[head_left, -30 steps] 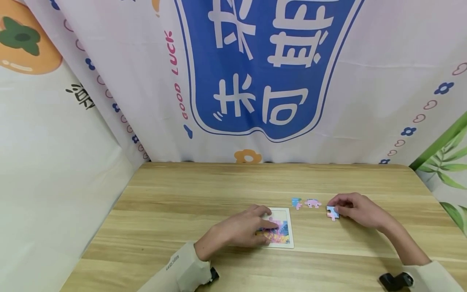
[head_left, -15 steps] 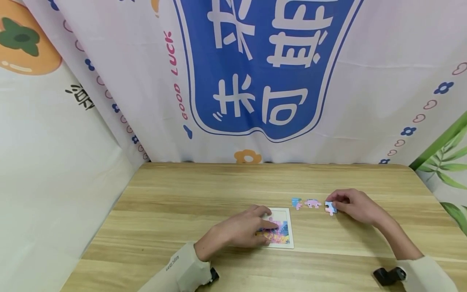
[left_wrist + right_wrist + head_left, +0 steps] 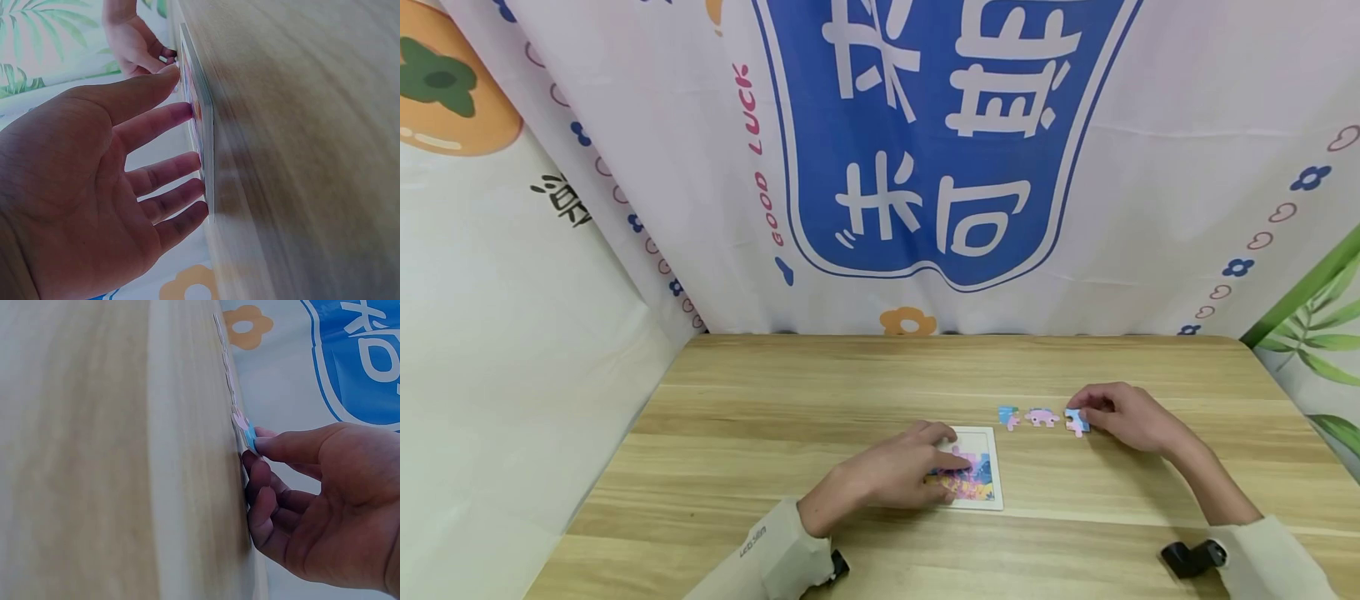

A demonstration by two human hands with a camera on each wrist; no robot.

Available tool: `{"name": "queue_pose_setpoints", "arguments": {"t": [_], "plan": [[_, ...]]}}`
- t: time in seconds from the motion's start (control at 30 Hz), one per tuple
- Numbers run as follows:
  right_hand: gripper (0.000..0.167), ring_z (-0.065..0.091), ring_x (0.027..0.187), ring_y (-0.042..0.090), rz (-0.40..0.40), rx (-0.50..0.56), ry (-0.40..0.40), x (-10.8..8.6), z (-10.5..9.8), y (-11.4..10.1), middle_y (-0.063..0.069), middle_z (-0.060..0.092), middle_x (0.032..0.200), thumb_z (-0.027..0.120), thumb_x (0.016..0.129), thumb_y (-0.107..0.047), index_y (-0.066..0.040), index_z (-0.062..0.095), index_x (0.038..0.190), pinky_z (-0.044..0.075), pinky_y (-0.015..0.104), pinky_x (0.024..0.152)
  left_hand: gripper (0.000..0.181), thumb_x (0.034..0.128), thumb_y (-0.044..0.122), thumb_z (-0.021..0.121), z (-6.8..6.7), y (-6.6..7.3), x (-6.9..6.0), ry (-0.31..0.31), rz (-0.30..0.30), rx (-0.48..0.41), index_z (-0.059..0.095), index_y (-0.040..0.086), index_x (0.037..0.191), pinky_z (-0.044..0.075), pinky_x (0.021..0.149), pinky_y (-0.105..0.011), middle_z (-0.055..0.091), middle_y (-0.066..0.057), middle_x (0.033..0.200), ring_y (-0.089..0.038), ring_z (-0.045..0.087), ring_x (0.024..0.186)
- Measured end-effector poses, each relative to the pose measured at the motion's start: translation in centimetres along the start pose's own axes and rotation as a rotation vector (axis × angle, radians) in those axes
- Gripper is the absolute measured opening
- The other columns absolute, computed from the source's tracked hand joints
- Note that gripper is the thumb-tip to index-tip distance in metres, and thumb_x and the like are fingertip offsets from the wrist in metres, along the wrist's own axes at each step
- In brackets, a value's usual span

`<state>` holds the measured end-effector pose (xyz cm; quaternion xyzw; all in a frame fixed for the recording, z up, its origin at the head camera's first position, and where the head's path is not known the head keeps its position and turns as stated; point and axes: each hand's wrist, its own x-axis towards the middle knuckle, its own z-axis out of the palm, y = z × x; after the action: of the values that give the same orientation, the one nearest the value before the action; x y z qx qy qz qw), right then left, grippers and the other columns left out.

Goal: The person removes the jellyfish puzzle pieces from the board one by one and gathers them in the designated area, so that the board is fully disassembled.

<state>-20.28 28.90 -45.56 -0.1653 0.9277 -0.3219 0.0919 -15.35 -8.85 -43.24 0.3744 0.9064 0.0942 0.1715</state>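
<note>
A white-framed puzzle tray (image 3: pixel 997 492) lies on the table, its lower part filled with colourful pieces and its upper part bare. The left hand (image 3: pixel 902 467) rests on it with spread fingertips; in the left wrist view the fingers of the left hand (image 3: pixel 106 169) touch the face of the tray (image 3: pixel 203 106). The right hand (image 3: pixel 1131 417) pinches a blue and pink puzzle piece (image 3: pixel 1077 422) between thumb and fingers. In the right wrist view the right hand (image 3: pixel 331 500) holds this piece (image 3: pixel 249 434) at its edge, slightly tilted. Left of it lie a pink piece (image 3: pixel 1042 417) and a blue-pink piece (image 3: pixel 1008 417).
The wooden table (image 3: pixel 775 433) reaches back to a printed curtain (image 3: pixel 1150 208) with blue and white lettering. A pale wall covering (image 3: pixel 512 350) stands along the left side. Black wrist devices sit at both sleeves, the right one (image 3: pixel 1192 558) close to the table's surface.
The right hand has moved slightly left and toward the back with its piece, closer to the pink piece. The left hand has stayed on the tray.
</note>
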Motion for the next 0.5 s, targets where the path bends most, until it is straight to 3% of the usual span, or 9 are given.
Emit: {"name": "queue_pose_setpoints", "arguments": {"t": [0.23,0.5], "plan": [[0.017,0.053,0.089,0.013,-0.003,0.020,0.000,-0.08,-0.09,-0.06,0.002,0.071,0.104,0.064,0.106,-0.011,-0.011,0.078,0.116,0.046,0.024,0.074,0.052,0.1034,0.042,0.072,-0.01,-0.01,-0.06,-0.001,-0.001,-0.002,0.061,0.034,0.153,0.042,0.127,-0.043,0.046,-0.002,0.167,-0.023,0.042,0.155],[0.017,0.054,0.087,0.011,-0.023,0.008,0.005,-0.21,0.15,-0.22,0.004,0.071,0.104,0.073,0.099,-0.006,-0.006,0.076,0.115,0.048,0.023,0.073,0.052,0.1035,0.041,0.072,0.02,-0.08,-0.05,0.004,0.011,0.004,0.060,0.033,0.154,0.042,0.127,-0.042,0.046,-0.003,0.167,-0.023,0.042,0.156]]}}
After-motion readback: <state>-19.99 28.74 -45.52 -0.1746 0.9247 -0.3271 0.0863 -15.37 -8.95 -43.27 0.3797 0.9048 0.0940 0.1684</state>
